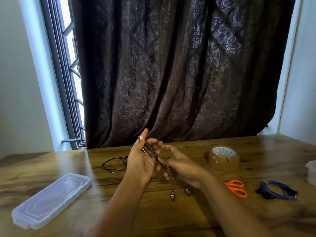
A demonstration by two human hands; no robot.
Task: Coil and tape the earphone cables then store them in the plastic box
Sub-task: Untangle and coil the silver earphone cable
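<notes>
Above the table's middle, my left hand (141,161) is raised palm-up with a dark earphone cable (150,149) looped over its fingers, the jack plug showing near the palm. My right hand (177,166) pinches the same cable lower down, fingers curled round it. Two earbuds (172,196) hang or lie below the hands near the tabletop. A second black earphone cable (113,164) lies loose on the table to the left, its jack pointing forward. A coiled blue cable (277,191) lies at the right.
A clear plastic lid (51,200) lies at the front left of the wooden table (153,219). A brown tape roll (223,158) stands right of the hands, orange scissors (236,188) in front of it. A plastic box edge (312,170) shows at far right. A dark curtain hangs behind.
</notes>
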